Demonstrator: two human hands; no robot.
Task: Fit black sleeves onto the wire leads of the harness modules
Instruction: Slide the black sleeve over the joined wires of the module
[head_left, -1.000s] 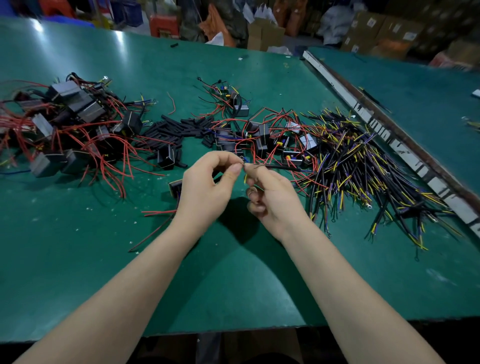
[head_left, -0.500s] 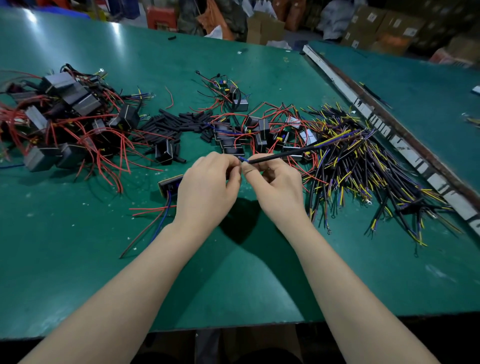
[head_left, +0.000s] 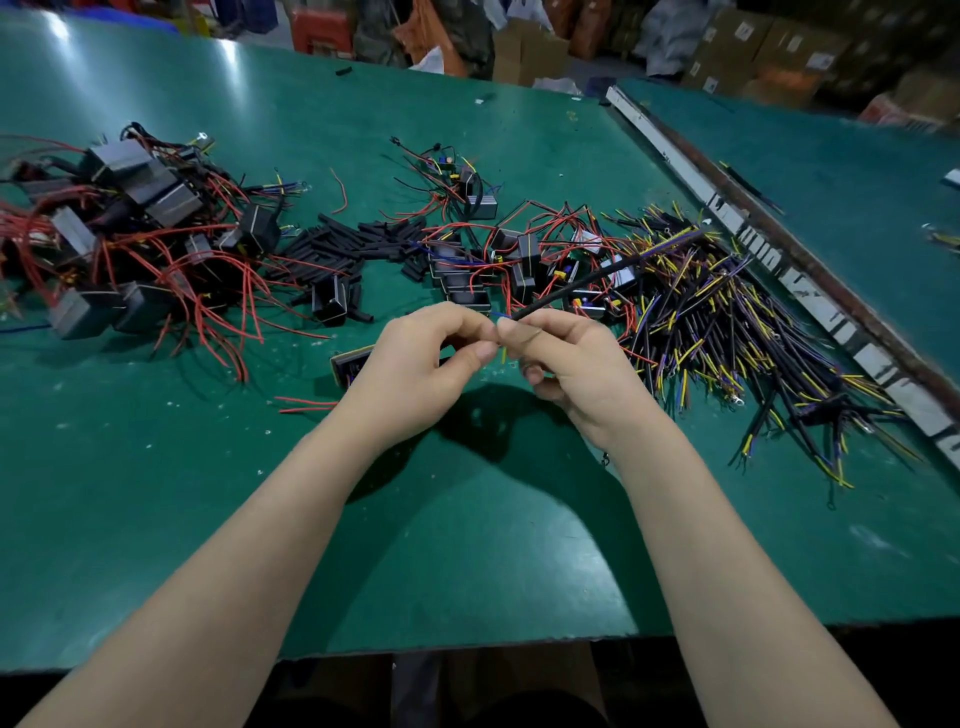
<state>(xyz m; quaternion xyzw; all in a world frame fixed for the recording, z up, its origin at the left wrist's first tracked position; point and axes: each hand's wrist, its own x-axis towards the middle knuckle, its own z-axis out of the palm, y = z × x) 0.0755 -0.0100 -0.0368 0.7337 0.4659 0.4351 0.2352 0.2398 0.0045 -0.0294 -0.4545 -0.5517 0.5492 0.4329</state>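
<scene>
Two hands at frame centre over green table: left hand pinches a thin lead, right hand grips black sleeve angling to upper right. One module behind left hand. Beyond: three heaps, modules left, loose sleeves centre, sleeved leads right.

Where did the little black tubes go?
The loose black sleeves lie in a pile mid-table, beyond the left hand, between the left module heap and the centre modules.
</scene>
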